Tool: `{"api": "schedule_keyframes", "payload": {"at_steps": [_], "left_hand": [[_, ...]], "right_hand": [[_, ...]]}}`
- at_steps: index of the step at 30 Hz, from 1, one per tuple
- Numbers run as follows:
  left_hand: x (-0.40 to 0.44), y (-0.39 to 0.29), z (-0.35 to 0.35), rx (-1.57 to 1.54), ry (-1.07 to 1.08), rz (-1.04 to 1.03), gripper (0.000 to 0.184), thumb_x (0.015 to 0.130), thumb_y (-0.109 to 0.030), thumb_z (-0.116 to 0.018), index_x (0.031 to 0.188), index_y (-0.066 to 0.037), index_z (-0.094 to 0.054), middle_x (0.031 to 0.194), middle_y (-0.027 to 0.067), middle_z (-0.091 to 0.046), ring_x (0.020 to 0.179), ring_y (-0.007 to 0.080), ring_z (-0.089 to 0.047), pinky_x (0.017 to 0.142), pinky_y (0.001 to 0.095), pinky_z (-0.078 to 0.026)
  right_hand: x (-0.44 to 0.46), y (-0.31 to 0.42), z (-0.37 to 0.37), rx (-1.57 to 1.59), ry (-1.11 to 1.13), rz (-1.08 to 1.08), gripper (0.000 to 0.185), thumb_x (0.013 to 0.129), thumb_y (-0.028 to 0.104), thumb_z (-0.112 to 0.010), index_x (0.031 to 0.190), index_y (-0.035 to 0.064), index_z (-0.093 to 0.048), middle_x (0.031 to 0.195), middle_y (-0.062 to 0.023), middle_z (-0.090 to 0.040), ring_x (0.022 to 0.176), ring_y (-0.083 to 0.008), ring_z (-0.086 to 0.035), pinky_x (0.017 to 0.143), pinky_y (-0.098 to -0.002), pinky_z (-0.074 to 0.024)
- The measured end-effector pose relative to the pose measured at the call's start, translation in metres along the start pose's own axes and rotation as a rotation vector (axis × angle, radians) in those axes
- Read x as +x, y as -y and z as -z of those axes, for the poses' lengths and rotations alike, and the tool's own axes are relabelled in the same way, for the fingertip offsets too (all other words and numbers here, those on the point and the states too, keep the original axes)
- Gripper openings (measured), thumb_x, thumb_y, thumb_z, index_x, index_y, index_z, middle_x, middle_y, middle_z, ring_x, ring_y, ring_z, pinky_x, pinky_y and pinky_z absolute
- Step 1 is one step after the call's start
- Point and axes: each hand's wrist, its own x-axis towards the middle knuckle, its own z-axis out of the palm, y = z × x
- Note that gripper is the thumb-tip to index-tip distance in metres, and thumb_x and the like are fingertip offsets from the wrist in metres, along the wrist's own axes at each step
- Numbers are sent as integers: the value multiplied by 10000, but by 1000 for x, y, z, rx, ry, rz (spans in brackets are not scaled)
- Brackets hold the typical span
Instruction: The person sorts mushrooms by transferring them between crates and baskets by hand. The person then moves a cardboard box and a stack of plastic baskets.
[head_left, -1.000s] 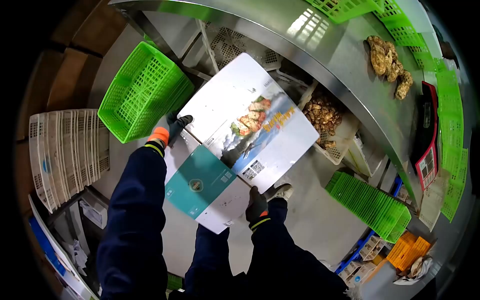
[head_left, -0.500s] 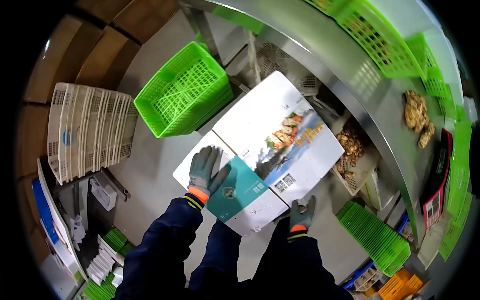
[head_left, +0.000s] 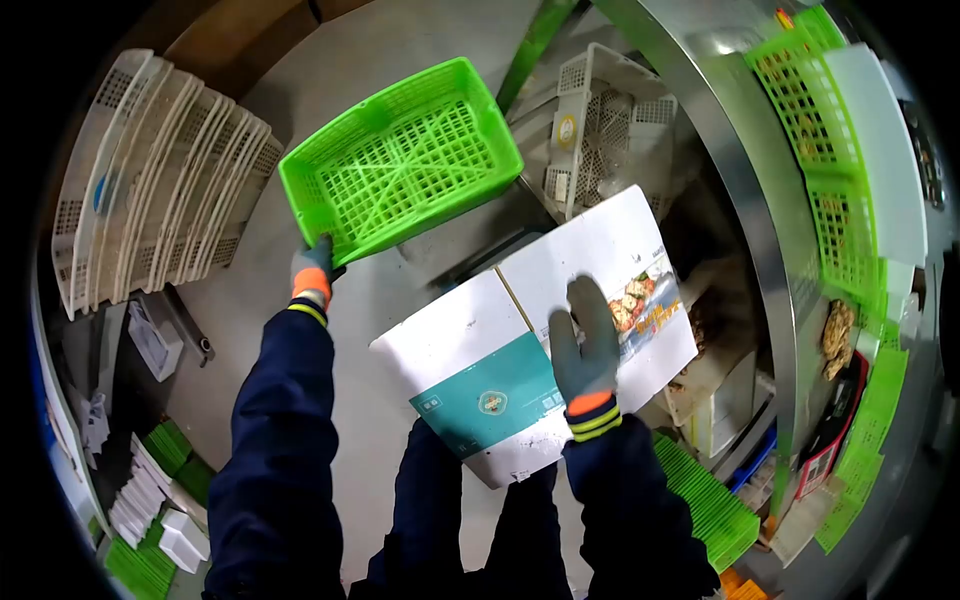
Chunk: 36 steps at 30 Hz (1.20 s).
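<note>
My left hand (head_left: 316,268), in a grey glove with an orange cuff, is closed on the near-left corner of a bright green plastic basket (head_left: 400,225). No contents show inside its slatted interior. My right hand (head_left: 585,345), gloved alike, lies on a white cardboard box (head_left: 450,325) with its fingers stretched out and the thumb apart. The box has a teal panel and a printed food picture, and stands tilted in front of my legs.
White crates (head_left: 165,190) are stacked at the left. A steel table (head_left: 735,190) runs along the right, with green baskets (head_left: 830,160) and a ginger-like root (head_left: 837,338) on it. Beneath stands a white crate (head_left: 570,130). Stacked green crates (head_left: 705,510) sit at lower right.
My left hand has moved from the box to the green basket's corner. My right hand has gone from the box's lower edge onto its face. The box has turned and the view has shifted.
</note>
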Motion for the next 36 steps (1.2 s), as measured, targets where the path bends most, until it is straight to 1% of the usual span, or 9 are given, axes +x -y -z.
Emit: {"api": "schedule_keyframes", "payload": {"at_steps": [4, 7, 9, 15, 17, 20, 27, 31, 36], "left_hand": [[9, 23, 81, -111, 38, 41, 392, 887, -226, -553, 1194, 1, -465, 1046, 150, -591, 823, 269, -631, 656, 395, -565], [19, 52, 123, -190, -7, 109, 391, 886, -220, -565, 1214, -37, -458, 1070, 125, -583, 869, 263, -621, 693, 399, -565], [32, 77, 146, -227, -20, 136, 399, 883, -224, -573, 1225, -58, -453, 1081, 108, -581, 888, 260, -616, 704, 408, -562], [61, 124, 186, -250, -105, 116, 431, 849, -229, -623, 1232, -108, -467, 1051, 72, -599, 848, 205, -599, 657, 362, -519], [70, 138, 196, -166, -126, 107, 436, 865, -253, -600, 1241, -85, -457, 1063, 79, -594, 884, 197, -592, 691, 376, -513], [81, 158, 205, -152, -75, 6, 421, 864, -239, -597, 1219, -46, -475, 1047, 89, -600, 864, 208, -597, 707, 370, -509], [49, 226, 145, -620, -108, -31, 417, 827, -142, -648, 1186, 1, -490, 1052, 105, -611, 860, 220, -602, 740, 345, -501], [-5, 250, 145, -846, -204, 21, 385, 820, -78, -624, 1174, 2, -496, 1042, 118, -612, 886, 235, -605, 767, 357, -494], [-129, 358, 277, 1050, -290, -507, 390, 833, -210, -611, 1165, -22, -535, 1031, 155, -620, 907, 280, -600, 774, 386, -494]], "right_hand": [[76, 17, -65, 94, 209, -121, 589, 816, 235, -646, 1290, -24, -412, 1254, -217, -496, 1163, -287, -485, 952, -342, -392], [127, -12, -118, 37, 214, -41, 465, 853, 334, -567, 1199, 28, -504, 961, -82, -570, 851, -165, -522, 764, -302, -434], [149, -26, -137, 296, 351, -654, 357, 824, 361, -583, 1080, 115, -557, 813, -15, -501, 725, -118, -468, 635, -260, -398], [213, -108, -197, -69, 462, -495, 309, 768, 440, -602, 927, 183, -536, 744, 42, -417, 657, -97, -403, 593, -287, -356], [215, -77, -223, -26, 489, -631, 403, 771, 437, -605, 1056, 156, -548, 774, 1, -460, 716, -136, -457, 638, -340, -396], [214, -110, -291, -361, 567, -234, 638, 826, 452, -553, 1263, 3, -433, 1128, -148, -569, 999, -271, -535, 874, -359, -424], [222, -58, -315, -244, 634, -155, 945, 699, 544, -658, 1314, -97, -334, 1233, -248, -498, 1075, -281, -547, 879, -328, -448], [189, -35, -311, -294, 812, -158, 891, 732, 524, -647, 1287, -114, -366, 1168, -219, -532, 991, -240, -567, 841, -296, -454], [109, -8, -328, -291, 1013, -45, 980, 653, 534, -724, 1262, -148, -370, 1140, -245, -549, 1035, -244, -552, 879, -312, -447]]}}
